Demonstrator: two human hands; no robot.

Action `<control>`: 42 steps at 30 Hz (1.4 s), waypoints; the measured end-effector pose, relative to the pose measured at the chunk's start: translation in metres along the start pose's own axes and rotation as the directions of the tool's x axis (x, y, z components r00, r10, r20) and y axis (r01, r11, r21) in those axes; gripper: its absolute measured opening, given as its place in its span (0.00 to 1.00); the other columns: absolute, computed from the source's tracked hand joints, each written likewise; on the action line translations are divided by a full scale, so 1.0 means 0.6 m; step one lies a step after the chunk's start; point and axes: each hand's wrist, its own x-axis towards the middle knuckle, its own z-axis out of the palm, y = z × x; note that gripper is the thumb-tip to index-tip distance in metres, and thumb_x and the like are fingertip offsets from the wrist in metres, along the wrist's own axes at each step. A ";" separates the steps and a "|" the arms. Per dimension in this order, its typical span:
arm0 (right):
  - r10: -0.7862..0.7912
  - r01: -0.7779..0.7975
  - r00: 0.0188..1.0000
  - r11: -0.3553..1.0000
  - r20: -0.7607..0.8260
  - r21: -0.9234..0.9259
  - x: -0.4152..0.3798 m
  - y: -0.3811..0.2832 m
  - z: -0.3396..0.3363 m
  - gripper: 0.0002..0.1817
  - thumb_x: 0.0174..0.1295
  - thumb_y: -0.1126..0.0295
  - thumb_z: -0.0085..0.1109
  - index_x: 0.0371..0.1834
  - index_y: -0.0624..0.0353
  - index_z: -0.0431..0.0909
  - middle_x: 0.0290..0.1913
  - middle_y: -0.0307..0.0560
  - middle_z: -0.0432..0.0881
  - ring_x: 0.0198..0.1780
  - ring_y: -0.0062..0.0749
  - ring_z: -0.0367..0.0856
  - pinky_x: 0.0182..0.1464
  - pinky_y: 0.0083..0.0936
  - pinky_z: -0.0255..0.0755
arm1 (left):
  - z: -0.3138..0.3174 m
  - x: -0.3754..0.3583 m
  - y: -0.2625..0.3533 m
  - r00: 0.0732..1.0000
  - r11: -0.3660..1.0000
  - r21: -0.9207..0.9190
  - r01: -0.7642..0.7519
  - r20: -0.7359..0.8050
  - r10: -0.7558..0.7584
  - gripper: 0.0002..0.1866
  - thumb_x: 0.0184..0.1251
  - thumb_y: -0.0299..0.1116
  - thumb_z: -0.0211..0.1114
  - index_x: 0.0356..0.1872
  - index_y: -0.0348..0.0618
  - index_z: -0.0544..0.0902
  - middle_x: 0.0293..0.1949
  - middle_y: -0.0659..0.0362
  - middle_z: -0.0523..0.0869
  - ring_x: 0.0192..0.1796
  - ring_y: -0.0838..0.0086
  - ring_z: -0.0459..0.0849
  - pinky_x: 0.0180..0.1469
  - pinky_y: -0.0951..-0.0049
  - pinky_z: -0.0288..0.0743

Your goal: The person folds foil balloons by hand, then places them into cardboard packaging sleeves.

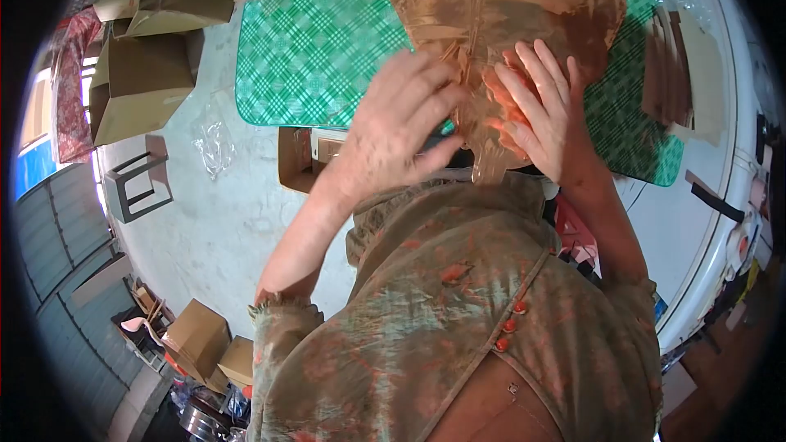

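Far left: folded cardboard boxes (135, 74) stacked on the pale floor, a small grey stool (135, 184) below them, a crumpled scrap of clear film (214, 147) beside it.

Centre: green checked mat (311, 57) lying flat. Over its right part hangs a brown translucent plastic bag (499, 16), glossy and heavily creased, narrowing to a gathered neck near the person's chest.

Left hand (405, 127): fingers curled, closed on the left side of the bag's neck; thumb hidden, so the exact pinch cannot be told. Right hand (536, 110): fingers spread and flat, pressed against the right side of the bag, something orange-red showing through the film beneath them.

Judgement on handling: film looks thin, light, limp, probably slippery; it holds no shape of its own and would likely tear at a sharp pull. Best purchase seems the bunched neck, where layers gather, with a flat palm supporting the contents.

Right: a sheet of brown card (684, 74) on the white surface.
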 end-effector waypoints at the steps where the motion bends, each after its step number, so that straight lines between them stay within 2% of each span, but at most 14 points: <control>1: -0.001 0.001 1.000 1.000 0.006 0.003 -0.008 -0.005 -0.001 0.42 0.63 0.59 0.73 0.83 0.48 0.69 0.84 0.54 0.62 0.87 0.52 0.54 0.82 0.69 0.45 | 0.007 -0.019 0.009 1.000 1.000 -0.014 0.017 0.019 -0.017 0.29 0.61 0.41 0.78 0.63 0.42 0.84 0.68 0.49 0.81 0.76 0.48 0.75 0.78 0.41 0.68; 5: 0.013 -0.012 0.999 1.000 0.041 -0.010 -0.031 -0.018 -0.003 0.42 0.63 0.59 0.72 0.82 0.48 0.71 0.84 0.54 0.62 0.87 0.53 0.54 0.82 0.70 0.45 | 0.048 -0.059 0.037 0.989 0.990 -0.004 0.142 -0.037 -0.142 0.31 0.59 0.41 0.80 0.63 0.42 0.83 0.65 0.51 0.82 0.72 0.51 0.78 0.75 0.44 0.69; 9: 0.027 -0.025 0.998 0.999 0.056 -0.033 -0.040 -0.022 -0.004 0.42 0.63 0.58 0.73 0.82 0.48 0.71 0.85 0.54 0.62 0.86 0.52 0.54 0.82 0.69 0.46 | 0.076 -0.059 0.052 0.972 0.982 0.008 0.190 -0.141 -0.187 0.29 0.58 0.40 0.80 0.60 0.43 0.83 0.63 0.52 0.82 0.70 0.52 0.78 0.73 0.46 0.70; 24: 0.042 -0.041 0.998 0.999 0.048 -0.028 -0.045 -0.026 0.009 0.43 0.61 0.59 0.75 0.82 0.46 0.71 0.85 0.52 0.62 0.87 0.50 0.55 0.83 0.67 0.46 | 0.092 -0.057 0.047 0.961 0.982 0.026 0.185 -0.216 -0.175 0.24 0.54 0.29 0.74 0.56 0.42 0.85 0.60 0.53 0.83 0.66 0.54 0.81 0.69 0.49 0.71; 34: 0.034 -0.032 0.999 0.998 0.039 -0.049 -0.043 -0.024 0.012 0.41 0.62 0.55 0.73 0.80 0.47 0.73 0.84 0.54 0.64 0.86 0.54 0.57 0.82 0.70 0.48 | 0.095 -0.061 0.038 0.970 0.988 0.046 0.145 -0.204 -0.132 0.25 0.56 0.31 0.73 0.59 0.44 0.84 0.62 0.52 0.82 0.67 0.51 0.80 0.68 0.49 0.71; 41: 0.027 -0.025 0.999 0.998 0.033 -0.060 -0.042 -0.021 0.016 0.41 0.61 0.53 0.75 0.79 0.47 0.74 0.84 0.54 0.64 0.86 0.55 0.56 0.81 0.73 0.46 | 0.059 -0.042 0.051 0.981 0.986 0.078 0.147 -0.141 -0.135 0.23 0.56 0.33 0.74 0.55 0.44 0.85 0.62 0.51 0.82 0.68 0.49 0.78 0.67 0.47 0.71; 42: 0.024 -0.022 0.999 0.998 0.034 -0.054 -0.044 -0.020 0.017 0.41 0.60 0.52 0.75 0.79 0.48 0.74 0.84 0.54 0.64 0.86 0.55 0.56 0.81 0.73 0.46 | 0.051 -0.029 0.048 0.981 0.989 0.078 0.127 -0.159 -0.114 0.21 0.58 0.35 0.74 0.54 0.43 0.86 0.62 0.50 0.81 0.67 0.48 0.77 0.68 0.46 0.71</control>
